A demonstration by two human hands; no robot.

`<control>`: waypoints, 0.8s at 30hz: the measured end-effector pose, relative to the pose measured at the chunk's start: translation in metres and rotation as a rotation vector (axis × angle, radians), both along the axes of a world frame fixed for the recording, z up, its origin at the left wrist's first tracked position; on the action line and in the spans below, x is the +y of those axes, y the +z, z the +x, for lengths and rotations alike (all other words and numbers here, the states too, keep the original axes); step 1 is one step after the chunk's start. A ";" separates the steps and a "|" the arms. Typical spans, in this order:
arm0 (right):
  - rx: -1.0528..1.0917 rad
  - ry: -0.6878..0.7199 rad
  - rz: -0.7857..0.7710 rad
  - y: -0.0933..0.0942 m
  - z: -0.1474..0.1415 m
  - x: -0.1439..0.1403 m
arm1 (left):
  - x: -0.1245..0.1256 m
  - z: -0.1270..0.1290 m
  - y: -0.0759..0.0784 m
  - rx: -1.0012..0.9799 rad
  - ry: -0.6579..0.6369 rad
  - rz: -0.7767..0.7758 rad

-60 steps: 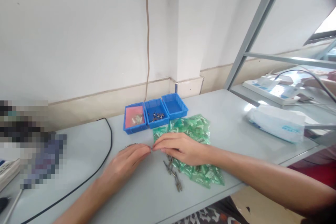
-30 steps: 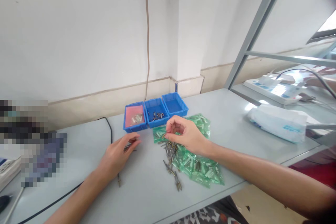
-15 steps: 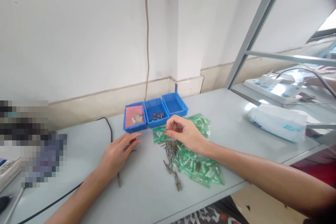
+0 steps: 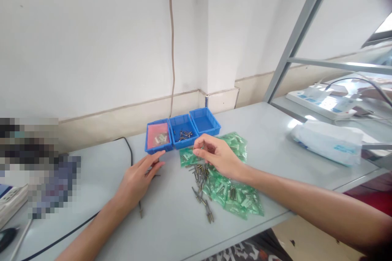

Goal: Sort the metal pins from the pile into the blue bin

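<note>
My right hand (image 4: 216,155) is pinched, thumb against forefinger, above the near edge of the green plastic packets (image 4: 235,195). A tiny metal piece seems to sit at its fingertips, mostly hidden. Just below lies a loose pile of small metal bits (image 4: 200,175) with thin shanks and thicker heads. My left hand (image 4: 137,177) rests low over the table, fingers curved, thumb and forefinger apart. Close to its thumb a thin shank shows on the tabletop; another metal bit (image 4: 141,211) lies beneath the wrist side.
Three blue bins stand in a row behind the hands: one with a pink sheet and clear packet (image 4: 158,135), one with metal bits (image 4: 183,132), and a right-hand bin (image 4: 206,121). A black cable (image 4: 131,151) crosses the left side. A white package (image 4: 327,140) lies right.
Both hands stay nearly in place. The metal piece at my right fingertips shows less than before. The whole view has shifted slightly.
</note>
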State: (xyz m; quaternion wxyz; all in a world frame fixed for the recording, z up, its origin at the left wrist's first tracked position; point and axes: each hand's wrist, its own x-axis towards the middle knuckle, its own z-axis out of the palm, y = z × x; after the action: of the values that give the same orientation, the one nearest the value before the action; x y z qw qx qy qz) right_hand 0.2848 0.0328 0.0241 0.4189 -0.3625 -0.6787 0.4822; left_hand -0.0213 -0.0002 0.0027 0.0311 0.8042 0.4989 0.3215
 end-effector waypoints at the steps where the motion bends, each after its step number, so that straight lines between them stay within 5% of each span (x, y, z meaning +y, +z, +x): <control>1: 0.009 0.003 -0.014 0.000 0.000 0.000 | 0.000 0.000 -0.001 -0.003 -0.003 0.002; 24: 0.259 0.107 -0.263 0.002 -0.001 0.003 | 0.001 -0.003 -0.004 0.023 0.014 0.011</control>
State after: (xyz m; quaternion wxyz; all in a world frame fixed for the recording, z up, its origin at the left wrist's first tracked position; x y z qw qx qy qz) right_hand 0.2835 0.0358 0.0266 0.4255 -0.3124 -0.5684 0.6311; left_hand -0.0242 0.0012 -0.0015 0.0187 0.8046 0.5030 0.3152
